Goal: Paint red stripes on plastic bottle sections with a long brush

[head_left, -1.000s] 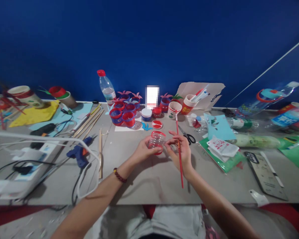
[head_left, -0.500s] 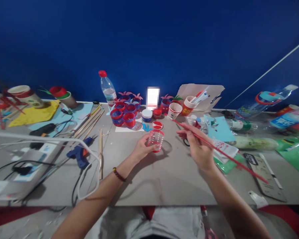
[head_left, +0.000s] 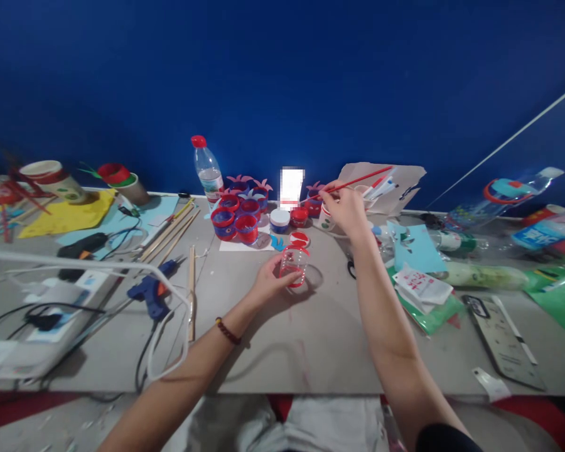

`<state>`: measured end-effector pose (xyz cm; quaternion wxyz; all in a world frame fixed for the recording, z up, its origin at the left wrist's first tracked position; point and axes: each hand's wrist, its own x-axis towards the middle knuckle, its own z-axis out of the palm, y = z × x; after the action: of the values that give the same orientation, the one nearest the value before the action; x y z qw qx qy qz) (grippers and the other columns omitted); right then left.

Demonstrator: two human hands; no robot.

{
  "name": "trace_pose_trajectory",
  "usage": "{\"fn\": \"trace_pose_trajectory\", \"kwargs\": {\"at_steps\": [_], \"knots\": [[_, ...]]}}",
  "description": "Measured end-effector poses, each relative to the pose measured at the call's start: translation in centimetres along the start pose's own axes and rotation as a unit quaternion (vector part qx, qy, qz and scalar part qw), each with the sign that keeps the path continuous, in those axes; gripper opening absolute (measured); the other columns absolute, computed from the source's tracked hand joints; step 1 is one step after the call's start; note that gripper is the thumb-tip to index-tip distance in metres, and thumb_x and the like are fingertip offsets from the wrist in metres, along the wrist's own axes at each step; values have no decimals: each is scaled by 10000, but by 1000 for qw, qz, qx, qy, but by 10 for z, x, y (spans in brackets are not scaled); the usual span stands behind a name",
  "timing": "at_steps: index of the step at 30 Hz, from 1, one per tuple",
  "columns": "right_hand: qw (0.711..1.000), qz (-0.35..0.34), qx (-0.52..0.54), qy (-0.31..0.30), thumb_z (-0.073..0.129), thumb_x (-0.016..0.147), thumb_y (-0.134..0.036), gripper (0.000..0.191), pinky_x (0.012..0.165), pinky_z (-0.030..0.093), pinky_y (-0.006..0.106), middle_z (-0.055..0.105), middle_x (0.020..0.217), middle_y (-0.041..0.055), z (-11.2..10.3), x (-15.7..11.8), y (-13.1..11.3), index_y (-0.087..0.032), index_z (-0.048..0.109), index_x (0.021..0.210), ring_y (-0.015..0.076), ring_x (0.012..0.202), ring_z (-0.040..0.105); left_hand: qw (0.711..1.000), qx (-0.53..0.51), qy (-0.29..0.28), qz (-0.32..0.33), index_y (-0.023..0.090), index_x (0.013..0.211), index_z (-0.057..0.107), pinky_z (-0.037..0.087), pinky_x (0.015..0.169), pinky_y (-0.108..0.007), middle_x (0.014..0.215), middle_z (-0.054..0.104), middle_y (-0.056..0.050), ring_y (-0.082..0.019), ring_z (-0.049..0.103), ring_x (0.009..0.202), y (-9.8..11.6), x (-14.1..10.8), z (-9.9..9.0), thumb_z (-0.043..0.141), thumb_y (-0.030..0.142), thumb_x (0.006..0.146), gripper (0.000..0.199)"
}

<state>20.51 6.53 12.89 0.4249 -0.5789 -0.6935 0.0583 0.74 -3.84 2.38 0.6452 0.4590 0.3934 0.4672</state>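
Note:
My left hand (head_left: 270,279) is wrapped round a clear plastic cup (head_left: 294,262) with red paint on its rim and lower part, held over the middle of the table. Farther back, my right hand (head_left: 343,204) grips a thin red brush (head_left: 365,178). The brush slants down to the left, its lower end near a small open red paint jar (head_left: 299,217). A red-stained lid (head_left: 300,240) lies in front of that jar, and a white-lidded jar (head_left: 279,220) stands to its left. My right hand partly hides a paper cup (head_left: 326,218).
Painted cups (head_left: 246,227) and a bottle (head_left: 209,172) stand at the back. On the left are a blue glue gun (head_left: 150,295), sticks (head_left: 191,295) and a power strip (head_left: 59,326). A phone (head_left: 503,342), blue paper (head_left: 417,247) and plastic bottles (head_left: 456,240) lie on the right.
My right hand has moved forward and left with the brush, whose lower end is now by the red jar. My left hand and the clear cup have hardly moved.

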Motion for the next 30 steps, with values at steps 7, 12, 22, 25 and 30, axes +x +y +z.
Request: {"fn": "trace_pose_trajectory", "kwargs": {"at_steps": [7,12,22,25,30], "knots": [[996,21,-76,-34,552,912,-312,178,863,502,420,757,1019,93,16,8,13,-208,690,869,302,936,692,999,3,35,27,168,971,721,539,911,-442,965,754,-102,-254,699,907,-4,3,1,902,367,571,482],[993,21,-106,-54,555,923,-301,182,796,501,383,762,1004,97,23,4,20,-213,712,895,299,942,682,999,3,47,22,171,968,706,537,913,-447,989,755,-103,-267,703,922,-2,2,2,907,406,548,521],[990,19,-120,-66,517,935,-296,225,790,495,377,761,980,99,26,4,21,-205,722,923,298,944,685,999,12,36,32,171,1001,708,534,929,-437,1043,746,-111,-265,693,964,-3,0,3,903,421,563,541],[991,15,-112,-69,510,940,-306,235,778,491,366,762,966,92,27,4,21,-210,725,944,293,941,686,999,22,38,30,169,1010,706,524,947,-439,1055,740,-110,-259,687,968,-6,1,1,900,425,569,546],[991,0,-113,-74,519,939,-286,221,753,479,339,764,955,73,30,2,22,-226,728,973,272,916,687,998,41,32,39,159,1029,702,523,946,-410,1077,728,-110,-254,676,990,-7,2,-1,884,425,596,540]]}}
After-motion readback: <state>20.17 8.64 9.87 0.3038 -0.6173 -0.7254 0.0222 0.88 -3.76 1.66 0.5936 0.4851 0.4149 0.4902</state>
